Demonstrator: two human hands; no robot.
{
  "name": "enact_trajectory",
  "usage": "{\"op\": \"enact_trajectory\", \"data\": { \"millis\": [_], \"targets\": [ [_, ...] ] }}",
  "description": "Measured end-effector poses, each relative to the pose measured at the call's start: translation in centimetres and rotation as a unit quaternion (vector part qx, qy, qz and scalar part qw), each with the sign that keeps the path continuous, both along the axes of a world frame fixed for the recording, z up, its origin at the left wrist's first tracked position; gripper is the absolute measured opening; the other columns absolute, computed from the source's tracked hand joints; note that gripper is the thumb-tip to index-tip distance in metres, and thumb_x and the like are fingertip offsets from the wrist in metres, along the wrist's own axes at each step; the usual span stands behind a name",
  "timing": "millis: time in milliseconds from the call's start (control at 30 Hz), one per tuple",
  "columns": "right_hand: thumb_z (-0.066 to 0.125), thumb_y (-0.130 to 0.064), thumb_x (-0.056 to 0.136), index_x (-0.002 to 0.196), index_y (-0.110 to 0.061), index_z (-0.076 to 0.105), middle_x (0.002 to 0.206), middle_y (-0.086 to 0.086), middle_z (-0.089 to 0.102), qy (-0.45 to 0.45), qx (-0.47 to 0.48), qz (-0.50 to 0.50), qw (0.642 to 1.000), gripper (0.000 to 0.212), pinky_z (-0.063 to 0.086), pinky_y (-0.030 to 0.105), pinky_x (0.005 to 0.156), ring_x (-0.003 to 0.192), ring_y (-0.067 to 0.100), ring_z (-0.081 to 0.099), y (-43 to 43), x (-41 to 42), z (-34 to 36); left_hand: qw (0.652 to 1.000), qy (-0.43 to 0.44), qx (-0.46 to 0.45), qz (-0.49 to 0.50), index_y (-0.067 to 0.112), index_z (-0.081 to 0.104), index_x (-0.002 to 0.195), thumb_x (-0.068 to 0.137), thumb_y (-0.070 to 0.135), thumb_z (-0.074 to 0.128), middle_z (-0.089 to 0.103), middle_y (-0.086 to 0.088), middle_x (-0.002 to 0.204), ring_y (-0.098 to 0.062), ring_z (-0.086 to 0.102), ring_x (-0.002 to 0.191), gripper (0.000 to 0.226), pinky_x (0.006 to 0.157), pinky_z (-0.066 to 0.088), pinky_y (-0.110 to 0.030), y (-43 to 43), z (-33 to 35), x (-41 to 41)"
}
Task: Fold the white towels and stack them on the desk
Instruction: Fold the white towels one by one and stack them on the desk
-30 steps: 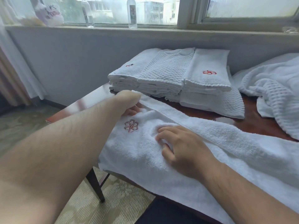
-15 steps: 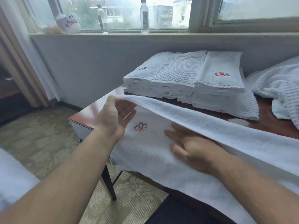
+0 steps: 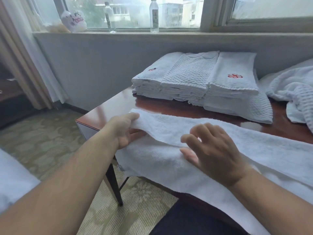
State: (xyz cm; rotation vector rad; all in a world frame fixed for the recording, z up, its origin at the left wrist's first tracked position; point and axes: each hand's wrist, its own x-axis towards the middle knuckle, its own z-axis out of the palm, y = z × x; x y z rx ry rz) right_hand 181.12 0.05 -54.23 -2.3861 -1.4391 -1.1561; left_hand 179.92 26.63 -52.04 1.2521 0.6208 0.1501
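The left hand (image 3: 125,130) grips the towel (image 3: 254,150) at the end of its turned-over long edge, thumb on top and fingers tucked under the flap, which it holds a little off the layer below. Just to its right, the right hand (image 3: 215,155) is open with fingers spread. Its thumb touches the cloth where the flap meets the lower layer, and whether the fingertips press down I cannot tell. The step in hand looks like the first lengthwise fold: the towel runs across the near edge of the tabletop (image 3: 152,103) from the left hand and off past the right one, with its near side hanging over the edge. The next move probably calls for drawing the flap evenly toward the body, lining up the edges, then smoothing it flat before folding across. Beyond both hands sits the stack of folded towels (image 3: 194,78), and an unfolded heap (image 3: 291,87) lies farther right, so more work likely remains. Behind the stack a grey wall (image 3: 101,65) rises to a windowsill with two bottles (image 3: 154,16) and a plastic bag (image 3: 74,21). Left of the left hand hang curtains (image 3: 25,56) above a patterned carpet (image 3: 42,133).
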Motion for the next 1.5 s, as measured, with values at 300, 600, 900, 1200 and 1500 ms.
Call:
{"op": "enact_trajectory", "data": {
  "millis": [300, 600, 900, 1200, 1500],
  "targets": [
    [0.058, -0.018, 0.092, 0.073, -0.014, 0.064, 0.068, 0.002, 0.057, 0.113, -0.006, -0.124, 0.986, 0.02, 0.045, 0.039, 0.061, 0.063, 0.024, 0.05, 0.1, 0.2, -0.3, 0.997, -0.058, -0.041, -0.001, 0.001, 0.055, 0.118, 0.075, 0.009, 0.038, 0.068, -0.022, 0.099, -0.041, 0.07, 0.08, 0.048, 0.074, 0.06, -0.058, 0.7, 1.0, -1.1],
    [0.055, -0.051, 0.086, 0.083, -0.015, 0.07, 0.077, -0.001, 0.061, 0.171, 0.013, -0.118, 0.978, 0.038, 0.05, 0.034, 0.053, 0.072, 0.023, 0.057, 0.1, 0.4, -0.5, 0.991, 0.0, 0.128, -0.031, 0.003, 0.057, 0.118, 0.077, 0.026, 0.056, 0.063, -0.015, 0.103, -0.03, 0.064, 0.083, 0.048, 0.08, 0.058, -0.048, 1.5, 1.2, -1.9],
    [0.018, -0.065, 0.085, 0.099, -0.031, 0.059, 0.094, -0.013, 0.06, 0.287, -0.075, -0.194, 0.935, 0.055, 0.04, 0.03, 0.074, 0.091, 0.013, 0.056, 0.3, 0.1, 0.4, 0.778, -0.057, 0.624, -0.047, 0.034, 0.056, 0.131, 0.098, 0.042, 0.049, 0.062, 0.004, 0.111, -0.016, 0.054, 0.103, 0.035, 0.088, 0.041, -0.035, 0.0, -4.7, -1.4],
    [0.036, -0.049, 0.101, 0.154, -0.03, 0.039, 0.163, -0.01, 0.031, 0.397, -0.03, -0.157, 0.904, 0.056, 0.019, 0.031, 0.122, 0.152, 0.01, 0.021, -0.3, 2.4, -0.7, 0.748, -0.067, 0.652, -0.108, 0.038, 0.06, 0.122, 0.1, 0.042, 0.049, 0.06, 0.009, 0.102, -0.012, 0.049, 0.099, 0.025, 0.082, 0.034, -0.03, 2.7, -3.3, 3.0],
    [0.061, -0.039, 0.095, 0.087, -0.021, 0.075, 0.087, -0.008, 0.068, 0.261, 0.063, -0.175, 0.947, 0.024, 0.045, 0.04, 0.077, 0.086, 0.02, 0.056, -1.4, 2.3, -0.6, 0.85, -0.12, 0.514, -0.005, 0.037, 0.07, 0.089, 0.089, 0.018, 0.063, 0.068, 0.016, 0.082, 0.001, 0.047, 0.045, 0.02, 0.049, 0.036, -0.008, 2.4, -2.6, 2.5]
  ]
}}
